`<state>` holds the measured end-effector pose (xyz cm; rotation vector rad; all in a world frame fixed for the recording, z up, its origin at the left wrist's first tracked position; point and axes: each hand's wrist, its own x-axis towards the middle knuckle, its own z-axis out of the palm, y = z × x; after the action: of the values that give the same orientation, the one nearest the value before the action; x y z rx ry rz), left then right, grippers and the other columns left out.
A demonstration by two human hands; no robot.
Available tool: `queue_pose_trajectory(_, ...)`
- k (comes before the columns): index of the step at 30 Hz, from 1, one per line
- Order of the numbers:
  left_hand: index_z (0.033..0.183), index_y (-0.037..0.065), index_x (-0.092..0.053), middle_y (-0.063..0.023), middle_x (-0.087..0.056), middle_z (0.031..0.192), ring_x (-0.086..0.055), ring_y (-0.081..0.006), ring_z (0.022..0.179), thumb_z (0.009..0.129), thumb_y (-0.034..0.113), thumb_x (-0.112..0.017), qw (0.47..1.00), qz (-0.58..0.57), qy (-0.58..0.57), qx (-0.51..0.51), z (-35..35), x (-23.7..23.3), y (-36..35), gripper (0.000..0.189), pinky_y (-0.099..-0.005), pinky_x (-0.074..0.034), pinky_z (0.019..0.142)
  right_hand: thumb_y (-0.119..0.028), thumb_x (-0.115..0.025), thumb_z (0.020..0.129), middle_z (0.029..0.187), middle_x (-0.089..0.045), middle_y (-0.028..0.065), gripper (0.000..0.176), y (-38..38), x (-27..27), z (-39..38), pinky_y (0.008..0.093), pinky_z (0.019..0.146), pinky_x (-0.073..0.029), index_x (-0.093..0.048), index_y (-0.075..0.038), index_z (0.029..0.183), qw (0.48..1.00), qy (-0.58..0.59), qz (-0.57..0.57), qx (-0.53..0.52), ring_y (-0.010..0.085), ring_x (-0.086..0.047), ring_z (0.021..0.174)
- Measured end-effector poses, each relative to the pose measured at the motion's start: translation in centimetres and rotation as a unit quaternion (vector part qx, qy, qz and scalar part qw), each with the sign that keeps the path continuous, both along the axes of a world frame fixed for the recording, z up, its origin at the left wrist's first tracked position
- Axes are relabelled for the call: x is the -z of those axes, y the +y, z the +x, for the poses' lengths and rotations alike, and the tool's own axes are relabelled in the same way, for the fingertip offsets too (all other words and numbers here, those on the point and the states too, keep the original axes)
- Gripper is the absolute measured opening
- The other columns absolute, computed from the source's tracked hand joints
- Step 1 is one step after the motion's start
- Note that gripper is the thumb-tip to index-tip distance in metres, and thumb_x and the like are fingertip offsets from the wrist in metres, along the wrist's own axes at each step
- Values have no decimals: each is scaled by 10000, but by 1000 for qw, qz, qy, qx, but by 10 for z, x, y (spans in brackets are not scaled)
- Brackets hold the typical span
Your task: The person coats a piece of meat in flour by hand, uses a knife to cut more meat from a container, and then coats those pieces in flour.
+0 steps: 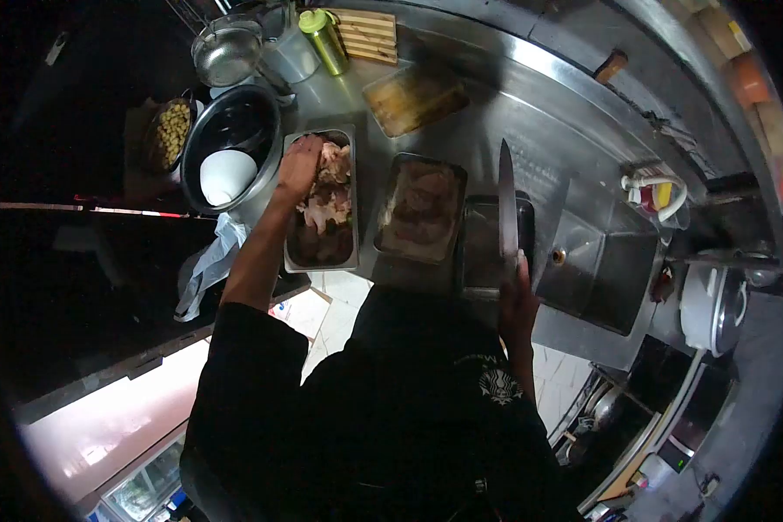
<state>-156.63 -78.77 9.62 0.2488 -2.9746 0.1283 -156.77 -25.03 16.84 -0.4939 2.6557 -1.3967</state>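
Observation:
My left hand (301, 163) reaches into a deep steel pan (354, 187) at the upper end. Its fingers are together and closed against the raw chicken (325, 214) there, with the fingertips partly hidden. In my right hand (518, 291) is a large kitchen knife (508, 196), its long blade pointing away from me. The knife is over the edge of a dark, shallow tray (479, 233). Between my hands lies another tray (461, 187), holding what looks like flat pieces of raw meat in liquid.
A wet yellowish cutting board (418, 97) lies farther back, near a green bottle (324, 43) and a slatted wooden board (365, 35). At left are a big dark bowl (274, 148) with a white bowl (228, 177) inside and a strainer (226, 54). A sink (613, 270) is at right.

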Motion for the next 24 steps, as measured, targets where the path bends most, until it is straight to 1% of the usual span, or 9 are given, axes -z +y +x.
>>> queue_pose_trajectory(1,1031,76,-565,-127,-632,1081,-601,-311,1096,896,146,-522,1000,2,12,-4,0,1,0,158,-421,-473,924,-176,-539,980,1328,-615,227,539,1,0,-1,362,951,-480,-424,-47,1490,1000,9,-2,-3,287,-638,1178)
queue_pose_trajectory(4,999,62,-575,-136,-624,1041,-593,-347,1045,900,176,-558,993,53,86,58,4,-10,-1,151,-425,-478,872,-194,-534,983,1301,-625,245,545,-4,-8,-3,361,948,-480,-418,-41,1493,999,33,-16,-4,278,-641,1170)
queue_pose_trajectory(7,966,42,-595,-153,-609,1011,-577,-380,983,910,220,-606,967,251,46,-18,18,-35,1,186,-410,-472,849,-181,-524,983,1324,-610,253,542,-4,-21,-1,344,952,-474,-415,-42,1496,997,-77,8,21,260,-630,1182)
queue_pose_trajectory(10,1003,39,-643,-134,-597,1082,-559,-350,1020,934,276,-609,970,125,182,-104,28,-59,27,249,-454,-451,865,-172,-522,982,1357,-595,242,540,2,-11,1,323,948,-469,-419,-50,1498,996,-87,-9,18,237,-620,1184)
queue_pose_trajectory(13,1079,39,-680,-103,-571,1163,-521,-313,1117,955,363,-577,984,-84,73,-137,45,-52,35,362,-493,-420,890,-146,-521,979,1383,-586,219,539,2,-2,0,316,965,-460,-419,-49,1500,999,-29,-38,-1,234,-610,1199)
queue_pose_trajectory(14,1109,66,-713,-72,-543,1221,-472,-269,1196,933,389,-576,982,-134,2,-134,54,-42,32,393,-496,-385,925,-139,-524,979,1396,-576,216,539,2,1,-1,322,986,-451,-417,-43,1499,998,-38,-42,-6,240,-597,1225)
queue_pose_trajectory(17,1063,95,-740,-69,-544,1215,-474,-254,1199,907,354,-583,974,-175,-28,-143,62,-8,26,340,-456,-373,937,-117,-532,979,1434,-545,211,540,-1,1,-3,338,1046,-421,-410,-26,1497,998,-41,-40,-19,260,-550,1303)
queue_pose_trajectory(22,1193,140,-666,-48,-544,1236,-495,-241,1172,904,297,-562,974,-149,-47,-163,58,-21,48,345,-444,-373,906,-106,-550,980,1476,-498,220,544,-2,-6,-8,352,1110,-371,-399,1,1492,999,-23,-30,-27,287,-472,1388)
queue_pose_trajectory(24,1233,144,-628,-45,-542,1258,-507,-251,1164,912,291,-553,975,-144,-48,-163,56,-21,49,361,-447,-376,899,-100,-545,979,1471,-500,225,533,-5,-25,-9,356,1114,-371,-407,13,1482,996,-78,-28,-11,294,-474,1385)
